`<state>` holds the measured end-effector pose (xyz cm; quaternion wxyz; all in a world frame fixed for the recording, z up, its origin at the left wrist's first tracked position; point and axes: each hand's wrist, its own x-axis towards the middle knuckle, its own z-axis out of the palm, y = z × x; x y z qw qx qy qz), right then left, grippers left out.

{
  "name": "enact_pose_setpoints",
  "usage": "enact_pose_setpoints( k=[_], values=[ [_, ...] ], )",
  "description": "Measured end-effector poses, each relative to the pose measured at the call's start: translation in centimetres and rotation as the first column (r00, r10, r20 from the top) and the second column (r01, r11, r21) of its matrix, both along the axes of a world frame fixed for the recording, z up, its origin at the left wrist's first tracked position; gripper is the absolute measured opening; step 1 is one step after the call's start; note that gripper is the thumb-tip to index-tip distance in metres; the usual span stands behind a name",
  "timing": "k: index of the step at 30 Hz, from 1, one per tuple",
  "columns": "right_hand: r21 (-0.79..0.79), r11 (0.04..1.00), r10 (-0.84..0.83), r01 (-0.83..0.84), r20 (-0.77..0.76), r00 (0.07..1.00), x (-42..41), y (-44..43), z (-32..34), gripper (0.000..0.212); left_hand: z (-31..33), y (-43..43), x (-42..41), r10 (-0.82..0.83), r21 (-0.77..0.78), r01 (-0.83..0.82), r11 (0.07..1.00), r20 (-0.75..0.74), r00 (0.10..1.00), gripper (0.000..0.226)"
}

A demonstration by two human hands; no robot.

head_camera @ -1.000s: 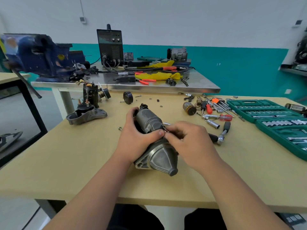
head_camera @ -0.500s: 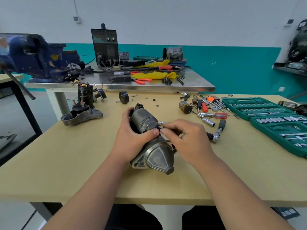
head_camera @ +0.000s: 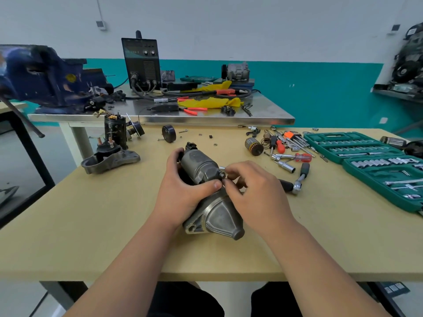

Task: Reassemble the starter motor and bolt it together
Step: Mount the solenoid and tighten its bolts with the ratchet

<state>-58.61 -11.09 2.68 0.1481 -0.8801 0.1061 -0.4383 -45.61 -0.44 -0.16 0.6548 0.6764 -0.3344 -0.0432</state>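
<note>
A grey starter motor (head_camera: 201, 167) lies on the wooden table (head_camera: 91, 225), its cone-shaped nose (head_camera: 220, 219) pointing toward me. My left hand (head_camera: 183, 193) grips its cylindrical body from the left, thumb across the front. My right hand (head_camera: 254, 193) pinches a small bolt (head_camera: 222, 168) at the motor's right side, where the body meets the nose housing. Most of the bolt is hidden by my fingers.
A ratchet (head_camera: 297, 181), sockets and screwdrivers (head_camera: 297, 157) lie right of the motor, beside two open green socket cases (head_camera: 352, 145). A second dismantled starter (head_camera: 109, 154), an armature (head_camera: 253, 146) and a black cap (head_camera: 168, 133) sit behind. A blue vise (head_camera: 41, 76) stands back left.
The hands and the motor keep almost the same pose. My right fingers have shifted slightly on the bolt. The camera view has drifted a little.
</note>
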Motion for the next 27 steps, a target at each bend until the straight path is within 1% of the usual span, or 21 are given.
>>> enact_pose_setpoints(
  k=[3, 5, 7, 9, 11, 12, 13, 14, 15, 16, 17, 19, 22, 24, 27],
  values=[
    [-0.095, 0.995, -0.018, 0.019, 0.011, 1.0, -0.1, 0.2, 0.2, 0.008, -0.1, -0.2, -0.2, 0.015, -0.012, -0.015, 1.0, -0.002, 1.0, 0.105],
    [-0.143, 0.987, -0.07, 0.066, -0.024, 0.997, -0.1, 0.0, 0.5, 0.005, 0.0, -0.4, -0.3, 0.024, -0.017, -0.024, 1.0, -0.001, 1.0, 0.102],
    [-0.156, 0.982, -0.13, 0.109, -0.131, 0.983, -0.1, -0.4, 1.0, 0.013, 0.0, -0.7, -0.6, 0.033, -0.019, -0.033, 0.999, -0.001, 0.999, 0.103],
    [-0.152, 0.982, -0.145, 0.109, -0.253, 0.956, 0.0, -0.8, 1.6, 0.021, 0.1, -0.9, -0.8, 0.05, -0.014, -0.05, 0.999, 0.009, 0.999, 0.107],
    [-0.07, 0.994, -0.108, 0.089, -0.355, 0.929, 0.1, -1.3, 2.5, 0.026, 0.3, -1.1, -1.0, 0.062, -0.007, -0.062, 0.998, 0.017, 0.998, 0.11],
    [0.016, 0.997, -0.063, 0.076, -0.398, 0.915, 0.1, -1.5, 2.8, 0.029, 0.4, -1.1, -1.1, 0.068, -0.005, -0.068, 0.998, 0.021, 0.997, 0.112],
    [0.136, 0.989, 0.004, 0.06, -0.423, 0.906, 0.2, -1.8, 3.1, 0.03, 0.4, -1.2, -1.1, 0.073, -0.005, -0.073, 0.997, 0.025, 0.997, 0.113],
    [0.277, 0.96, 0.078, 0.047, -0.425, 0.902, 0.2, -2.0, 3.3, 0.031, 0.4, -1.2, -1.1, 0.076, -0.004, -0.076, 0.997, 0.027, 0.997, 0.114],
    [0.409, 0.912, 0.137, 0.046, -0.407, 0.903, 0.2, -2.0, 3.3, 0.03, 0.4, -1.2, -1.1, 0.076, -0.003, -0.076, 0.997, 0.03, 0.997, 0.115],
    [0.495, 0.867, 0.161, 0.055, -0.383, 0.909, 0.2, -1.9, 3.2, 0.028, 0.4, -1.2, -1.2, 0.076, -0.001, -0.076, 0.997, 0.033, 0.997, 0.114],
    [0.528, 0.846, 0.153, 0.069, -0.364, 0.919, 0.2, -1.7, 3.0, 0.025, 0.4, -1.2, -1.2, 0.075, -0.002, -0.075, 0.997, 0.035, 0.997, 0.113],
    [0.531, 0.843, 0.118, 0.089, -0.344, 0.931, 0.3, -1.2, 2.7, 0.024, 0.5, -1.3, -1.1, 0.066, -0.007, -0.066, 0.998, 0.038, 0.997, 0.109],
    [0.565, 0.817, 0.117, 0.115, -0.358, 0.926, 0.6, -0.8, 2.9, 0.036, 0.5, -1.4, -1.0, 0.044, -0.007, -0.044, 0.999, 0.044, 0.998, 0.103],
    [0.582, 0.8, 0.117, 0.148, -0.393, 0.912, 0.7, -0.8, 3.3, 0.04, 0.5, -1.4, -0.9, 0.028, -0.014, -0.028, 1.0, 0.032, 0.999, 0.105],
    [0.537, 0.826, 0.085, 0.173, -0.421, 0.903, 0.7, -0.9, 3.7, 0.035, 0.5, -1.3, -1.0, -0.013, -0.049, 0.015, 0.999, 0.043, 0.999, 0.103]
  ],
)
